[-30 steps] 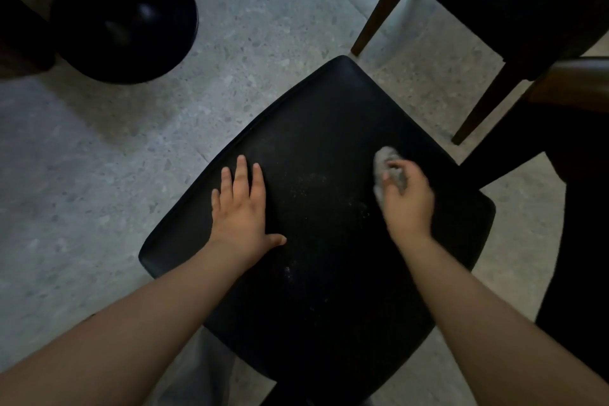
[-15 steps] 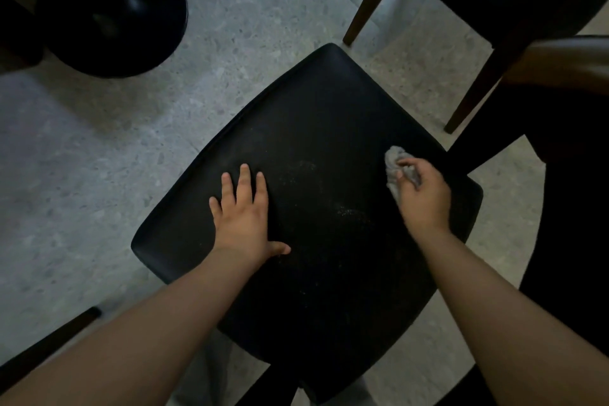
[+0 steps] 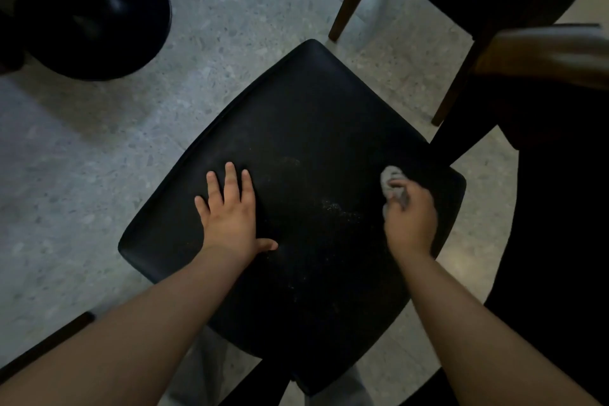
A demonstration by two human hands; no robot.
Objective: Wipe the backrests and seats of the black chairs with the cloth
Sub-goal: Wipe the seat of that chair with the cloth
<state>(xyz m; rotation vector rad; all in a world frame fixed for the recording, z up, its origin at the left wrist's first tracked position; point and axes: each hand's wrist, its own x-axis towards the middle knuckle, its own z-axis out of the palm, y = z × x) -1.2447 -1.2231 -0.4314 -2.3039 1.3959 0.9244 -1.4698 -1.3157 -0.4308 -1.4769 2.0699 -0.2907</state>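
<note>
Right grip [image 3: 410, 219] bunches the cloth [image 3: 389, 176] near the right edge of the seat [image 3: 313, 115], with the dusty specks [image 3: 336, 208] lying just to its left, toward the flat, released left grip [image 3: 232, 211].

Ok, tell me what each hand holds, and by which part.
The right hand grips the bunched cloth, one end poking out in front. The left hand holds nothing, flat on the chair seat.

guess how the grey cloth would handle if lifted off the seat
Likely floppy: the grey cloth sits bunched under the right hand. Probably light, since curled fingers alone hold it. It may drag on the speckled chair seat.
</note>
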